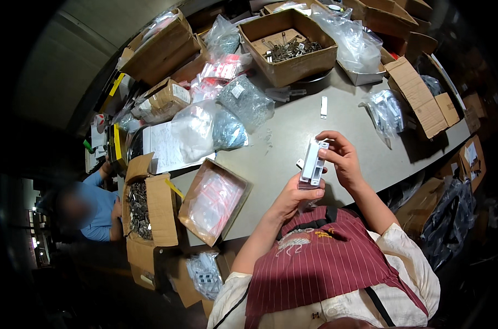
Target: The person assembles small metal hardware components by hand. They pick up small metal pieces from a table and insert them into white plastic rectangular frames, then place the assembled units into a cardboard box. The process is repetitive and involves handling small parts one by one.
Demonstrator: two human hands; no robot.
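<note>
Close in front of my apron, both my hands are closed around long white plastic housings with slots and end holes. My left hand grips them from below. My right hand has its thumb and fingers on their upper right side. Whether the pieces are joined or only stacked, I cannot tell. A bit of clear plastic shows under my left thumb. Farther off on the grey table lies a slim white plastic piece, apart from my hands. Several tiny pieces are scattered to the left.
A cardboard box of metal parts stands at the back. Clear bags and papers cover the left side. Nearer are a box of plastic bags and a box of metal parts. A co-worker is at left.
</note>
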